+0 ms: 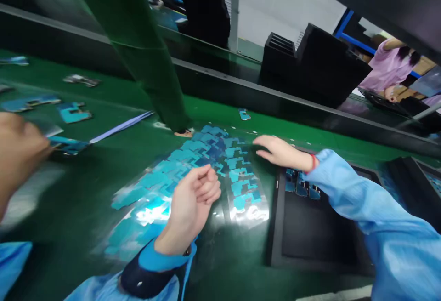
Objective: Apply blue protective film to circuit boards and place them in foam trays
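Over the middle of the green table, my left hand is curled into a loose fist, and no object shows in its fingers. A blue strap with a cord circles that wrist. Beneath and beside it lie clear plastic sheets with rows of small blue adhesive pieces and a narrower sheet of blue pieces. My right hand reaches left above the upper right end of the narrow sheet, its thumb and fingers apart and nothing between them. Below my right forearm, a black tray holds several small dark-blue circuit boards.
A co-worker's blurred hand is at the left, near blue parts and purple tweezers. A green hose hangs down to the table. One small part lies at the back. Black racks stand behind.
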Tool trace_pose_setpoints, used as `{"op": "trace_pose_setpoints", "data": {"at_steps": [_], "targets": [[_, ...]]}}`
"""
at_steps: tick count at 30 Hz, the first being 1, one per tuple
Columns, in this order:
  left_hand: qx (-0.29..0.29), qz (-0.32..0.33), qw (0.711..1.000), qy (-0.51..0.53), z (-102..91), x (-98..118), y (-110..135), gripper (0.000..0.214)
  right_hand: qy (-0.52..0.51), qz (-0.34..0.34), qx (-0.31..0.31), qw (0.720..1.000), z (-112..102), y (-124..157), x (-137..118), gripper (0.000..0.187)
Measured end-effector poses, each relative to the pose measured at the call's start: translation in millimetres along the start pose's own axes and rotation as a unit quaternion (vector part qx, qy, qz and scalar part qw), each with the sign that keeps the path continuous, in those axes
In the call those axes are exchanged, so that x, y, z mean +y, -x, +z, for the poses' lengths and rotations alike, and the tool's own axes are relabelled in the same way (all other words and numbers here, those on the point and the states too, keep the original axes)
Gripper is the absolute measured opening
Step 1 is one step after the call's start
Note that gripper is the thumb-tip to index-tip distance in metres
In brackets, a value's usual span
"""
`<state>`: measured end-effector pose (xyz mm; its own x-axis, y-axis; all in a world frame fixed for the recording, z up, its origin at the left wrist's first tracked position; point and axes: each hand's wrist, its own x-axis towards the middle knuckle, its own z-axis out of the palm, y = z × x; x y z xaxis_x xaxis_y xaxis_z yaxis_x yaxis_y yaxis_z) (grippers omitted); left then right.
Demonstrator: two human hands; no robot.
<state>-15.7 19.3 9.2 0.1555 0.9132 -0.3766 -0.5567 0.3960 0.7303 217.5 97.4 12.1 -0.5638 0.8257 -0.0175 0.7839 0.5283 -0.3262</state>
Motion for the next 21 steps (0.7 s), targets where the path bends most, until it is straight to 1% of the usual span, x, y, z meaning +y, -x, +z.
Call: {"op": "trace_pose_setpoints", "data": {"at_steps": [1, 2, 4, 5, 7, 9, 11, 13, 16, 19, 21], "targets": [[-0.005, -0.011, 1.0, 0.005, 0.2, -0.7, -2.2, 0.03, 0.005, 0.012, 0.005, 1.0, 2.2, -27.1, 11.5, 0.038], [-0.011, -0.022, 1.0, 0.007, 0.5, -2.2, -3.8, 0.029, 0.007, 0.015, 0.006, 1.0, 3.0, -53.8, 23.3, 0.043], [-0.025, -0.043, 0.999, 0.003, 1.2, -6.2, -5.5, 0.028, 0.005, 0.023, 0.003, 1.0, 0.3, -101.7, 45.5, 0.061], [-0.032, -0.051, 0.998, -0.001, 1.5, -8.1, -5.9, 0.027, 0.002, 0.028, 0.002, 1.0, -2.7, -121.2, 55.3, 0.069], [-0.042, -0.062, 0.997, -0.007, 1.7, -10.9, -6.0, 0.027, -0.005, 0.039, -0.002, 0.999, -9.0, -149.0, 72.8, 0.079], [-0.049, -0.069, 0.996, -0.008, 1.6, -12.6, -5.4, 0.028, -0.014, 0.048, -0.008, 0.999, -12.9, -162.4, 88.2, 0.082], [-0.053, -0.077, 0.996, -0.005, 1.2, -14.0, -4.9, 0.029, -0.022, 0.056, -0.01, 0.998, -13.0, -165.0, 101.8, 0.082], [-0.053, -0.086, 0.995, -0.001, 0.4, -15.8, -5.1, 0.03, -0.03, 0.066, -0.003, 0.997, -11.4, -161.8, 112.3, 0.082], [-0.042, -0.099, 0.994, 0.002, -0.4, -17.6, -6.8, 0.029, -0.046, 0.083, 0.014, 0.995, -12.5, -152.0, 119.4, 0.085], [-0.022, -0.115, 0.993, 0.002, 1.7, -15.4, -7.0, 0.028, -0.066, 0.093, 0.037, 0.993, -25.9, -130.2, 115.9, 0.082], [-0.007, -0.13, 0.991, 0.003, 5.3, -11.7, -4.6, 0.029, -0.077, 0.097, 0.055, 0.991, -42.0, -101.6, 109.4, 0.078]]}}
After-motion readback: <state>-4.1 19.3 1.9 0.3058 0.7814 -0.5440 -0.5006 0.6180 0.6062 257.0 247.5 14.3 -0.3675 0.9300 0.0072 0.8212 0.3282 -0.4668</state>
